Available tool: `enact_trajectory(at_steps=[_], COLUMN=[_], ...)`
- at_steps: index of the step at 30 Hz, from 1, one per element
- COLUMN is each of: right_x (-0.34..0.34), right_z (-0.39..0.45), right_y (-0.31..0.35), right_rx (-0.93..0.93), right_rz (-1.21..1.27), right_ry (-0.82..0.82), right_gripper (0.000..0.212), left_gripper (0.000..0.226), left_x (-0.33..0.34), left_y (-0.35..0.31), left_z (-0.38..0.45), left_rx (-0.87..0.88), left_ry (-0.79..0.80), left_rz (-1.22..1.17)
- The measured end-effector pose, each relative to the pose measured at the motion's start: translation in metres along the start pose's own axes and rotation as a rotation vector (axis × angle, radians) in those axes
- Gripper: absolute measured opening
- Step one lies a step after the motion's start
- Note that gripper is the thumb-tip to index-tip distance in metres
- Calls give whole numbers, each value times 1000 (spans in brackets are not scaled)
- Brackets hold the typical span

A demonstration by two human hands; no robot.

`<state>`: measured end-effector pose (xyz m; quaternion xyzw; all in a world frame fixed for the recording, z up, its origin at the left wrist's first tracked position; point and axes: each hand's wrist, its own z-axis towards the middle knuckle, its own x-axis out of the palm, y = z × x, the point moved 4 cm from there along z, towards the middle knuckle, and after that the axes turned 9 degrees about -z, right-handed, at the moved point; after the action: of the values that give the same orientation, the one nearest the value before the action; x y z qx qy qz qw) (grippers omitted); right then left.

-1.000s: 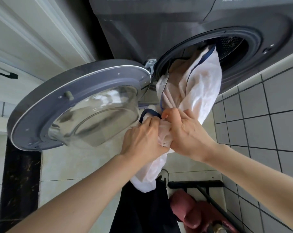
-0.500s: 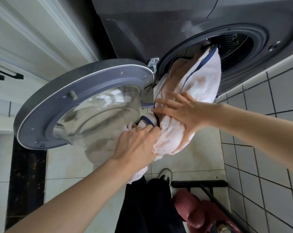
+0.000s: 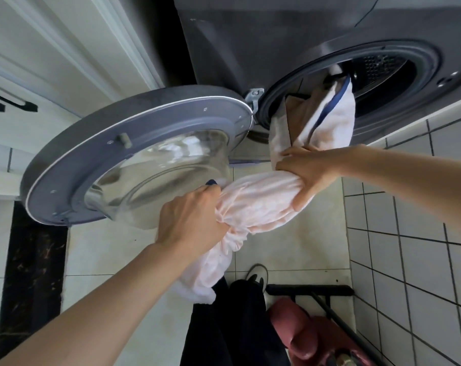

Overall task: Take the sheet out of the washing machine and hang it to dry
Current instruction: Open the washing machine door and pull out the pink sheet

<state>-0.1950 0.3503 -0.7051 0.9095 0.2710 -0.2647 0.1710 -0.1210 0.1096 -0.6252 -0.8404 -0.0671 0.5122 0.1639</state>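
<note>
Sheet (image 3: 261,204): one pale pink-white sheet with a dark blue edge, bunched into a thick rope that runs out of the drum opening, down past the door seal and between your two hands, with its free end hanging below your left hand toward the floor (image 3: 113,260). Its upper part is still inside the washer (image 3: 250,40), draped over the lower rim of the opening.

Your left hand (image 3: 189,220) grips the bunched cloth low down, fingers curled tight round it. Your right hand (image 3: 306,170) grips it higher, just below the opening, fingers wrapped over the top and thumb pressed underneath. A stretch of sheet spans between the two hands.

One round door (image 3: 134,157) stands swung wide open to the left of the opening, hinged beside it, its glass bowl close to your left hand and the sheet. The door sits right next to the path of the cloth.

Below, on the pale tiled floor, you can see your dark trousers (image 3: 232,326) and one shoe (image 3: 257,274). Just to the right of them lies a dark red thing (image 3: 298,331), and a black bar frame (image 3: 311,290) is near it. A white tiled wall (image 3: 414,247) rises on the right; a white panelled cabinet (image 3: 60,54) is on the left.
</note>
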Motion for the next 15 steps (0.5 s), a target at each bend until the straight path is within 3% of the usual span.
enact_trajectory(at_steps=[8,10,15], right_x=[40,43,31], right_z=[17,31,45], right_y=[-4,-2,13], right_rx=[44,99,136], right_rz=[-399,-405,-406], right_ry=[-205,-328,-515], right_gripper=[125,115,65], left_gripper=[38,34,49], left_x=[-6,-10,-12], left_y=[-4,-4,3], left_z=[-4,-3,-2], left_rx=[12,14,26], left_ry=[8,24,58], left_rz=[-21,2,33])
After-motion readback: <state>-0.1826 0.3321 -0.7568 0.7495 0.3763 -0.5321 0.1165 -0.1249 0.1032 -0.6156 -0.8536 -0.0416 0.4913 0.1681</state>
